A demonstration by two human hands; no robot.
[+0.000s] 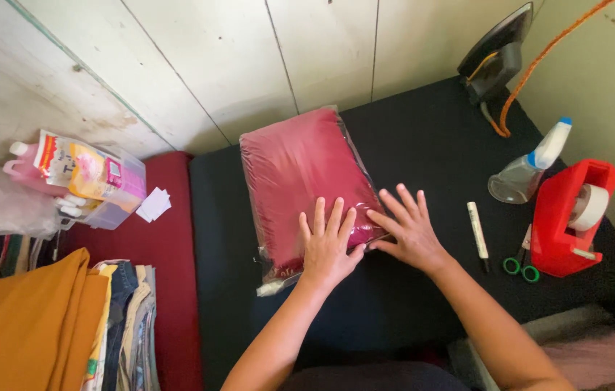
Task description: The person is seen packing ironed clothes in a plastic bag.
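Note:
A folded dark-red garment sealed in a clear plastic bag lies on a black cloth-covered surface. My left hand rests flat on the bag's near end, fingers spread. My right hand lies flat at the bag's near right corner, partly on the black cloth, fingers apart. Neither hand grips anything.
Right of my hands lie a white marker, green-handled scissors, a red tape dispenser and a spray bottle. An iron with an orange cord stands at the back. Left: a clear box of packets, stacked folded clothes.

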